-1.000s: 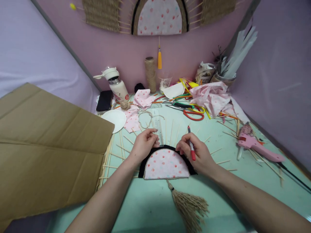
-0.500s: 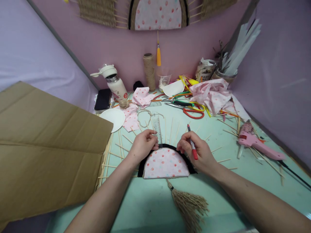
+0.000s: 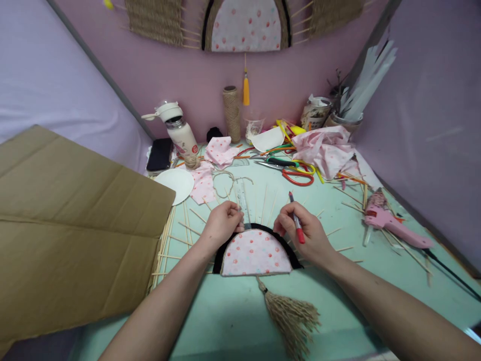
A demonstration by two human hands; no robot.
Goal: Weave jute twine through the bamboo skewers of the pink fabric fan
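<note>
A half-round panel [image 3: 256,253] of pink fabric with red dots lies flat on the table, edged by a black band [image 3: 221,260]. Thin wooden sticks [image 3: 265,204] fan out from its curve. Over the top of the band stands a clear ruler [image 3: 241,197], pinched along its left side by the closed fingers of my left hand [image 3: 224,224]. My right hand [image 3: 306,233] grips a marker pen [image 3: 299,233], dark with a red end, its other tip pointing up and away. This hand rests by the band's right side. Below the panel hangs a twine tassel [image 3: 291,316].
Cardboard [image 3: 82,230] covers the left side. A glue gun [image 3: 394,225] lies right among loose sticks. Scissors [image 3: 296,175], fabric scraps [image 3: 325,150], a bottle [image 3: 181,135], a phone [image 3: 160,154] and a twine spool [image 3: 231,113] line the back. A similar panel [image 3: 246,25] hangs on the wall.
The ruler's far end has tipped slightly to the left. Both hands keep nearly the same place and grip. The view has shifted a little.
</note>
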